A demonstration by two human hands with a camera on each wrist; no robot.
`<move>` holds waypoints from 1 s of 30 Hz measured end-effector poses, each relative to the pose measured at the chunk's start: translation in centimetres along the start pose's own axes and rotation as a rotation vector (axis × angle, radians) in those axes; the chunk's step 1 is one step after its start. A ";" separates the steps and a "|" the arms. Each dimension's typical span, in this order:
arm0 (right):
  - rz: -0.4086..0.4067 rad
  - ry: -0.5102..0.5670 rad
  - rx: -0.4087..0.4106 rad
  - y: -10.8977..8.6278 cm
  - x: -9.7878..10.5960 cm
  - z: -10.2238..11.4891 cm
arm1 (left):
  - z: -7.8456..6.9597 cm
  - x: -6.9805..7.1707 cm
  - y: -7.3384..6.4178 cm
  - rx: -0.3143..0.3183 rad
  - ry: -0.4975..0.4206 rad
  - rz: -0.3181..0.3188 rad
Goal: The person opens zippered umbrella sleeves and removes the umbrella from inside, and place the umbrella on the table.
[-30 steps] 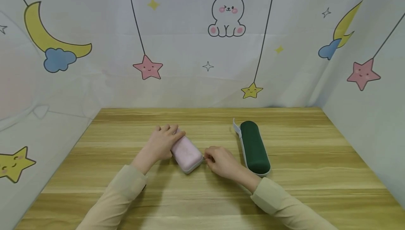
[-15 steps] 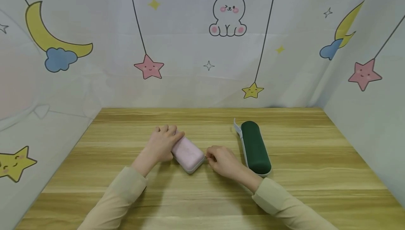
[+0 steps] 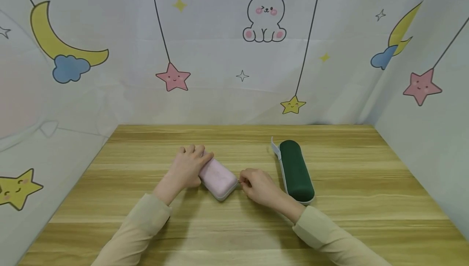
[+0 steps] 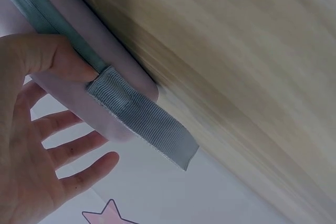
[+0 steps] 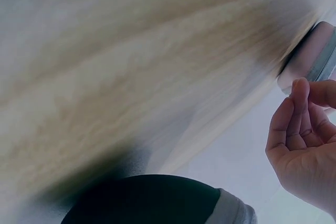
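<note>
A pale pink zip case (image 3: 220, 180) lies slantwise on the table, its grey zip band (image 4: 34, 1) running round the side. My left hand (image 3: 184, 167) grips its far left end, fingers over the top. In the left wrist view the thumb presses the band beside a grey ribbed tab (image 4: 144, 119) that sticks out from the end. My right hand (image 3: 259, 185) is at the near right corner, thumb and forefinger pinching what looks like the small zip pull (image 3: 239, 182). The fingertips mostly hide it. The case looks closed.
To the right of my right hand lies a long dark green case (image 3: 296, 172) with a grey edge and a light strap (image 3: 275, 149) at its far left. The wood-grain table (image 3: 234, 233) ends at a printed cloth wall (image 3: 220, 107) behind, with cloth at both sides.
</note>
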State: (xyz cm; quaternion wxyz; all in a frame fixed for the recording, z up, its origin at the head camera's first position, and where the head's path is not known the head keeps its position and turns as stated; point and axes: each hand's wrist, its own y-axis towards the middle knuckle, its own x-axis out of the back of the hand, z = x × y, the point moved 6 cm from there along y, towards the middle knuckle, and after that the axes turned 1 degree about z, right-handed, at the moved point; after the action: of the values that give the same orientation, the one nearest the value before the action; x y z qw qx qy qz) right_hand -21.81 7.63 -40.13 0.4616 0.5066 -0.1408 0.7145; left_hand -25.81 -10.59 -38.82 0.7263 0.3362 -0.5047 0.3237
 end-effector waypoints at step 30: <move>0.007 -0.031 -0.030 -0.3 0.0 -0.1 | -0.1 0.1 -0.4 0.021 -0.041 -0.028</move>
State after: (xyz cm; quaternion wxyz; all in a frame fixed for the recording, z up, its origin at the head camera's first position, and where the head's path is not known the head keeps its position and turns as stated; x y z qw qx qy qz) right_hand -21.66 7.84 -40.22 0.4644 0.5101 -0.1605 0.7060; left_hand -25.45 -10.73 -38.76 0.7167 0.3573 -0.5112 0.3120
